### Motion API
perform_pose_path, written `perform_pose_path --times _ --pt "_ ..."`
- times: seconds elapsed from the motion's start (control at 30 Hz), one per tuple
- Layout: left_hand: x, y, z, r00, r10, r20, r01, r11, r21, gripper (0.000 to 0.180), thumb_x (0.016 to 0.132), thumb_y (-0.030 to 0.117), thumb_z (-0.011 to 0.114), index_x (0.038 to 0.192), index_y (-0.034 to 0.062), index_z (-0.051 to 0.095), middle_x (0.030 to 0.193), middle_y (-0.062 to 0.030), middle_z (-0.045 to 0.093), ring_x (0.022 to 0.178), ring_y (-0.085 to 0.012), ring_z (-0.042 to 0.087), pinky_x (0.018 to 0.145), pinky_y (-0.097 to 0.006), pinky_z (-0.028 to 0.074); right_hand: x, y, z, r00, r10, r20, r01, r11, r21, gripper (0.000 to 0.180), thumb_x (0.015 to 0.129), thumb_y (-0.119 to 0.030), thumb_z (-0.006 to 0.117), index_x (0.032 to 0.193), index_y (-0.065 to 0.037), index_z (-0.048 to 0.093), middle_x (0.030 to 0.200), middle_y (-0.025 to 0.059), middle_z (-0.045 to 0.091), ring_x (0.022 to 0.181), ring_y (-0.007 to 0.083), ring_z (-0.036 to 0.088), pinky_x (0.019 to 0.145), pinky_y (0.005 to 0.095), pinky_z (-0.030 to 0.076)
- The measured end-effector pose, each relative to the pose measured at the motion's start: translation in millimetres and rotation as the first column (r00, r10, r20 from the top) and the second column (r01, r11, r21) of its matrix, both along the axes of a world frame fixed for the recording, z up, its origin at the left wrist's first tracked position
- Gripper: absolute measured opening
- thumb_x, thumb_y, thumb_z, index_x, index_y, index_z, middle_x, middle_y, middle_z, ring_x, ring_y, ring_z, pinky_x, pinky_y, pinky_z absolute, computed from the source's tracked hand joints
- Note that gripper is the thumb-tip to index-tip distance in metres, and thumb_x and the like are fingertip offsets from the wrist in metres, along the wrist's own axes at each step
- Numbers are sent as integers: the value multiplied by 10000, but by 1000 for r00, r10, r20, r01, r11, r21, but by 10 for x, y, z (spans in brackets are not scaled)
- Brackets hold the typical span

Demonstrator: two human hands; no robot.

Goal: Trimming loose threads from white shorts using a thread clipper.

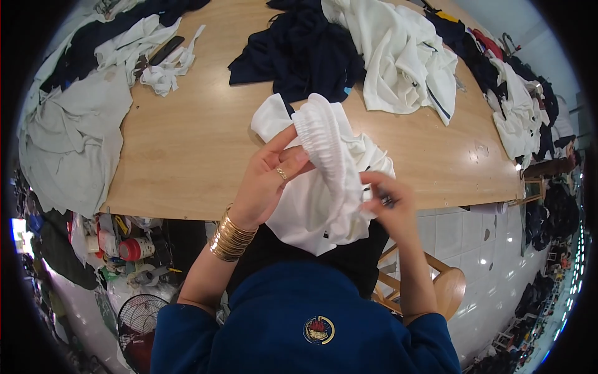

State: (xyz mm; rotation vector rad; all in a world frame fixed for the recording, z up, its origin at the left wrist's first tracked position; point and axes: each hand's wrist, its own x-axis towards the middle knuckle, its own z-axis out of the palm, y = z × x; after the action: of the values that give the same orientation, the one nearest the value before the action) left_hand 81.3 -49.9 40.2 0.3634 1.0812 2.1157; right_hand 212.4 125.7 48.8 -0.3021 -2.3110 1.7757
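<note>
A white garment (305, 199) with a gathered elastic waistband (322, 134) hangs over the table's near edge in front of me. My left hand (271, 177), wearing a ring and a stack of gold bangles, pinches the waistband between thumb and fingers and holds it up. At the garment's right edge is my right hand (395, 206), its fingers curled and smeared by motion. Within its grip shows a small dark object (387, 201), too blurred to name. Whether those fingertips also grip the cloth is hard to see.
A dark navy garment pile (305, 53) and white garments (398, 56) lie at the far side of the wooden table (187, 143). Grey cloth (81, 137) drapes over its left end. To my right stands a wooden stool (448, 290); a wire basket (140, 321) is at lower left.
</note>
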Motion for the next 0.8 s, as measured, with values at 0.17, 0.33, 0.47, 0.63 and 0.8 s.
perform_pose_path --times 0.17,0.33,0.47,0.63,0.8 --pt "-19 60 37 962 -29 -271 -5 992 -124 577 884 61 532 1390 33 255 1075 -86 609 958 -115 578 875 -280 454 -43 -112 -175 995 -78 57 89 967 -239 156 728 -18 682 866 3 613 697 -34 566 604 18 445 543 174 347" --pt "-34 24 172 960 -155 -235 112 976 -187 601 889 69 524 1398 29 206 960 -104 639 757 -116 629 701 -264 535 -38 -70 -174 976 -193 104 217 791 -572 103 762 -21 638 858 -32 601 655 -45 533 484 -6 391 420 167 243" --pt "-11 65 219 964 -136 -228 95 979 -179 622 890 70 520 1403 32 170 953 -119 639 743 -136 641 651 -271 552 -41 -50 -152 970 -220 104 237 764 -599 112 765 -29 643 869 -30 602 674 -39 548 491 -4 416 420 168 268" --pt "6 94 227 970 -125 -208 90 982 -167 623 890 57 505 1400 31 149 952 -141 638 769 -170 655 657 -293 563 -65 -62 -109 958 -259 119 273 712 -647 135 774 -32 639 901 -16 597 716 -29 559 585 27 481 481 172 333" --pt "44 125 220 980 -68 -185 28 977 -210 604 892 50 492 1397 34 160 940 -141 641 754 -175 657 658 -296 566 -54 -82 -144 891 -440 -111 426 896 -125 151 771 -32 652 910 -13 598 758 -7 539 614 61 451 532 181 328"
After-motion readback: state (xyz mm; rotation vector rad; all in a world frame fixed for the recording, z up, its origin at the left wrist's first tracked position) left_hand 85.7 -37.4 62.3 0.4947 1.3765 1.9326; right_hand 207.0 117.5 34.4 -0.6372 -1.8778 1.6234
